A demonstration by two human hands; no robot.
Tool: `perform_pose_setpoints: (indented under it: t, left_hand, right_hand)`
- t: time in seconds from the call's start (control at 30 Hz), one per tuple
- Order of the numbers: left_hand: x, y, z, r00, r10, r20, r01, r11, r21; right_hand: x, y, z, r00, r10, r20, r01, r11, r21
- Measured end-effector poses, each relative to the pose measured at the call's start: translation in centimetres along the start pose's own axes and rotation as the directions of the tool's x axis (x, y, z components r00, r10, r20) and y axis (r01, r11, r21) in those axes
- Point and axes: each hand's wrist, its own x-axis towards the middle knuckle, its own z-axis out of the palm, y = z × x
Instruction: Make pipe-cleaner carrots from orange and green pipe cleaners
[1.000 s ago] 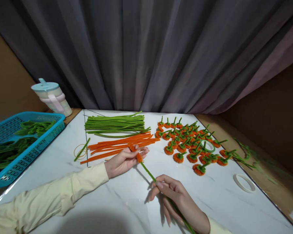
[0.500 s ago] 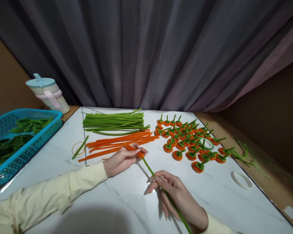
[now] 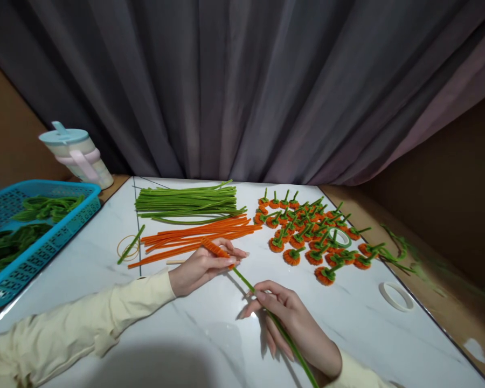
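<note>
My left hand is closed, pinching a tightly wound orange pipe-cleaner coil between thumb and fingers. From the coil's lower end a green pipe cleaner slants down to the right. My right hand pinches this green pipe cleaner between thumb and index finger, its other fingers loosely curled. The far end of the green stem runs under my right palm toward the bottom edge. Just beyond my left hand lie loose orange pipe cleaners, with a bundle of green pipe cleaners behind them.
Many finished orange pompom heads with green stems cover the right side, a green-rimmed tape roll among them. A white tape roll sits near the right edge. At left are a blue basket of green leaves and a tumbler.
My left thumb and fingers have shifted along the orange coil toward its lower end, and more of the coil shows above them. My right hand stays almost still on the green stem.
</note>
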Motion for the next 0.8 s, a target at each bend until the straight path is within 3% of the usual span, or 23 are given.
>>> perform_pose_setpoints:
  t: [0.23, 0.43, 0.8]
  left_hand:
    - [-0.3, 0.0, 0.5, 0.992, -0.126, -0.02, 0.127, 0.991, 0.037]
    - [-0.6, 0.0, 1.2, 0.99, -0.139, 0.023, 0.135, 0.984, 0.12]
    - [0.0, 0.0, 0.1, 0.998, -0.034, 0.045, 0.041, 0.986, -0.159]
  right_hand:
    - [-0.2, -0.1, 0.1, 1.0, 0.009, 0.022, -0.008, 0.998, -0.059]
    - [-0.3, 0.2, 0.0, 1.0, 0.011, 0.028, -0.009, 0.996, -0.09]
    - [-0.1, -0.6, 0.0, 0.999, -0.049, 0.013, 0.049, 0.996, -0.077]
